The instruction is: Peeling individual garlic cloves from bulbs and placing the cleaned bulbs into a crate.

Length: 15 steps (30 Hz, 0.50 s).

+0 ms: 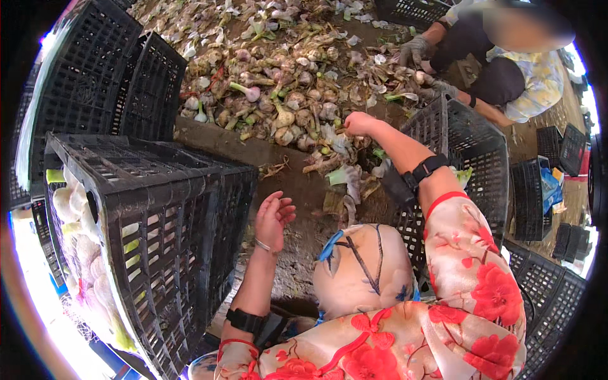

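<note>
A wide heap of garlic bulbs (294, 101) with stems and dry skins lies on the ground ahead of me. At the heap's near right side, my right hand (360, 124) is reached out with its fingers closed. What they grip is too small and too hidden to name. My left hand (275, 220) hangs above the bare ground nearer to me, fingers half curled and apart, with nothing in it. Between my hands, a pale green cut stem (344, 175) and loose peelings (370, 183) lie on the ground.
To my left, a black plastic crate (171, 183) holds pale garlic in netting, with taller black crates (82, 82) behind it. Another black crate (475, 139) stands beside my right forearm. Beyond it, a co-worker's gloved hands (415, 50) are at the heap. More crates (531, 196) stand far right.
</note>
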Available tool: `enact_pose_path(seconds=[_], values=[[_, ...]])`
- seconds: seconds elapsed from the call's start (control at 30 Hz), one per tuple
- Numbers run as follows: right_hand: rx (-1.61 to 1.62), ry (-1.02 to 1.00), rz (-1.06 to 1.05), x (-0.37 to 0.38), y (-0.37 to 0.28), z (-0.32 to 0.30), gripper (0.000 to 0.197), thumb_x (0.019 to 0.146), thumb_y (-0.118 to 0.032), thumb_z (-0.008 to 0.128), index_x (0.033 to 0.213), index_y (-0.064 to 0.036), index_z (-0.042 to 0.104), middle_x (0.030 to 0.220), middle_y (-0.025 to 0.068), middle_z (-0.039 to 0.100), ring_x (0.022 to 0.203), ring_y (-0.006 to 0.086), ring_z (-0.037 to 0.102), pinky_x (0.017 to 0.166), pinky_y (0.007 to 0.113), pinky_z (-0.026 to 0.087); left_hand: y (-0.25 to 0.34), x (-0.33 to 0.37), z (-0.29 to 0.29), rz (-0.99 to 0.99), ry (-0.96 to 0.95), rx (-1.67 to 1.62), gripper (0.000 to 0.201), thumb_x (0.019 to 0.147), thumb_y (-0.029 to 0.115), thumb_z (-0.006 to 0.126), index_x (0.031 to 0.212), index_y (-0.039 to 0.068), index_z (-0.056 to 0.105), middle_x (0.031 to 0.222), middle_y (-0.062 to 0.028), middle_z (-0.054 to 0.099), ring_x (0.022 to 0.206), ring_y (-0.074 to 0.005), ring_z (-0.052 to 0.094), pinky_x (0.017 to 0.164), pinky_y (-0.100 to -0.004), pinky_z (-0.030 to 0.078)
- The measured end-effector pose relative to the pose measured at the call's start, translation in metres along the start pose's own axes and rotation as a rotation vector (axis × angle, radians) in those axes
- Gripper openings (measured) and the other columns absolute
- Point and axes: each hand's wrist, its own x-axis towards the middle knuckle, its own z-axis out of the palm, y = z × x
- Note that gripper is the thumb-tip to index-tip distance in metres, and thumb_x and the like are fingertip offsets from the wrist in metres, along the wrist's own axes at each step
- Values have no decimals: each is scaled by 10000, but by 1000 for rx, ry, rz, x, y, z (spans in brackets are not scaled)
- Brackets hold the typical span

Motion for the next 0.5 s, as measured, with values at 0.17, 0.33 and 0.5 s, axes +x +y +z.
enact_pose_path(seconds=[0.17, 0.33, 0.5], values=[[47, 188, 88, -40, -31, 16, 567, 588, -298, 681, 1067, -35, 530, 1034, 191, 564, 983, 300, 529, 836, 378, 427, -1, -1, 12, -10, -29, 18, 252, 892, 210, 431, 1104, 79, 459, 927, -62, 578, 776, -151, 579, 665, -293, 484], [727, 118, 172, -63, -12, -21, 406, 685, -236, 598, 1066, -107, 539, 708, 68, 546, 556, 181, 524, 484, 323, 440, 8, -5, 19, 19, -81, 38, 276, 881, 191, 453, 1133, 78, 449, 962, -61, 565, 817, -143, 566, 693, -294, 471], [1218, -300, -146, -121, -101, -50, 282, 774, -309, 520, 929, -74, 534, 709, 82, 589, 542, 170, 560, 463, 290, 468, 51, -12, 62, 461, -163, 252, 411, 846, 109, 499, 1236, 58, 382, 1099, -64, 499, 931, -122, 503, 749, -270, 436]])
